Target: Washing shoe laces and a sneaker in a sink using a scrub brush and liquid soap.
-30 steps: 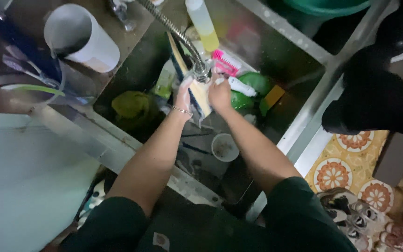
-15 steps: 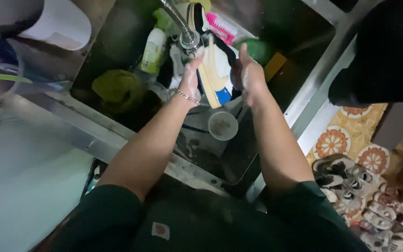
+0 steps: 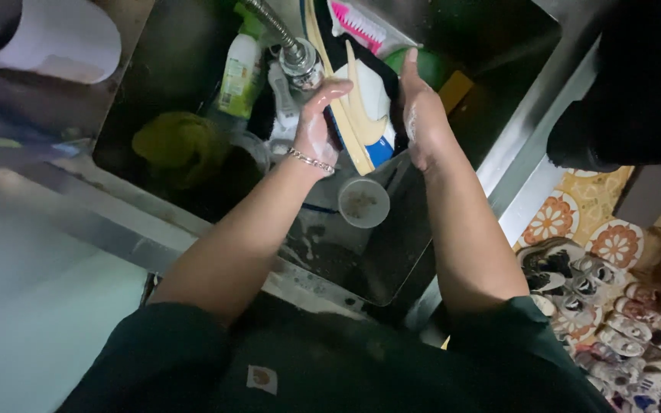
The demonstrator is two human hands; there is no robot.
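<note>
A black, white and yellow sneaker with a blue patch stands on end in the steel sink, just under the tap. My left hand, soapy and wearing a thin bracelet, curls against the sneaker's left side. On the other side, my right hand lies flat against the shoe with its fingers pointing away from me. The sneaker is held between both palms. The tap's spout on a flexible metal hose hangs right beside my left fingers.
In the sink lie a pink brush, a green-labelled bottle, a yellow-green cloth, a small round cup and a green bowl. A white jug stands on the left counter. Several shoes lie on the patterned floor at right.
My right hand, which had come a little off the sneaker half a second ago, is pressed against its side again. The view has shifted closer over the sink.
</note>
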